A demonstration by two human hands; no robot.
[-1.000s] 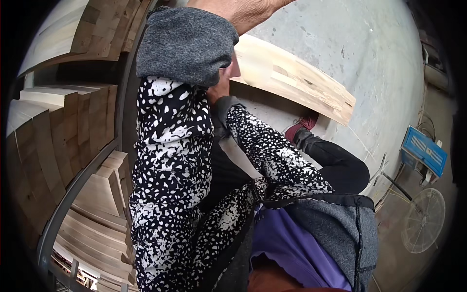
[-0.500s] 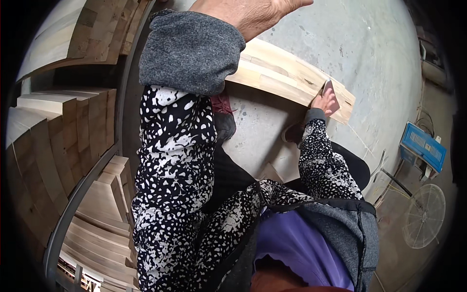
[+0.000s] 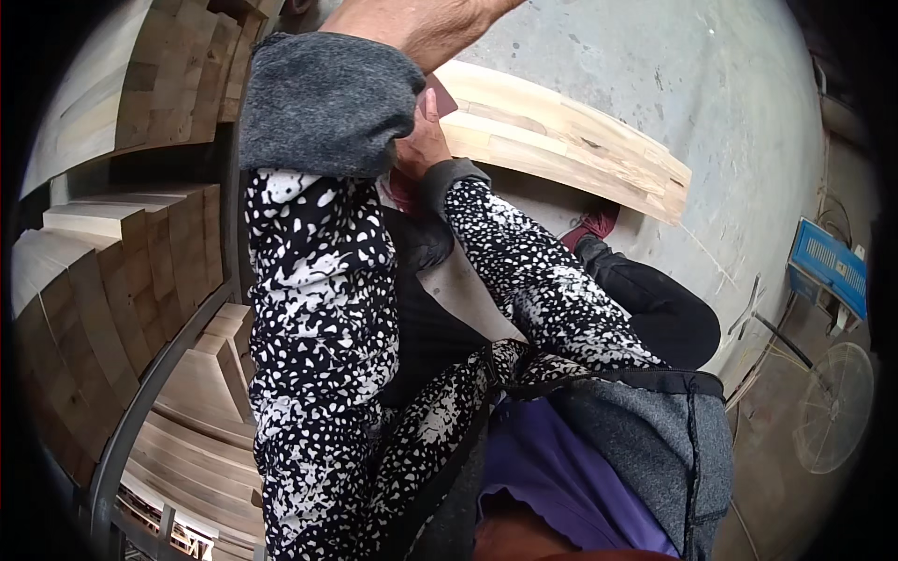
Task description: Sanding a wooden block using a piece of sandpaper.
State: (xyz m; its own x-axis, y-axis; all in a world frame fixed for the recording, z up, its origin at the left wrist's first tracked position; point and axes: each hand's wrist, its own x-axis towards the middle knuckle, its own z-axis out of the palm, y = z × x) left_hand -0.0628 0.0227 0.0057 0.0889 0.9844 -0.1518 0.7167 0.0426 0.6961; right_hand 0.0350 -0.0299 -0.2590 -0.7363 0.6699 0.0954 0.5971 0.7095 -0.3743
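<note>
A pale wooden board (image 3: 561, 131), made of joined strips, extends from behind my left sleeve toward the right above the concrete floor. My right hand (image 3: 426, 145) is at the board's left part, its fingers laid along a flat reddish-brown sanding block (image 3: 443, 96) pressed against the wood. My left sleeve hides part of that hand and the block. My left hand (image 3: 435, 26) looms large at the top edge, above the board's left end; its fingers run out of the picture, so what they hold or touch cannot be seen.
Stacked wooden boards (image 3: 173, 243) fill a dark metal rack (image 3: 154, 365) along my left side. To the right stand a blue metal box (image 3: 828, 266) and a round wire-guarded fan (image 3: 834, 409), with cables near them. My feet are on the floor below the board.
My right hand has slid the sanding block from the board's right end to its left part. The left arm has shifted slightly left in the picture.
</note>
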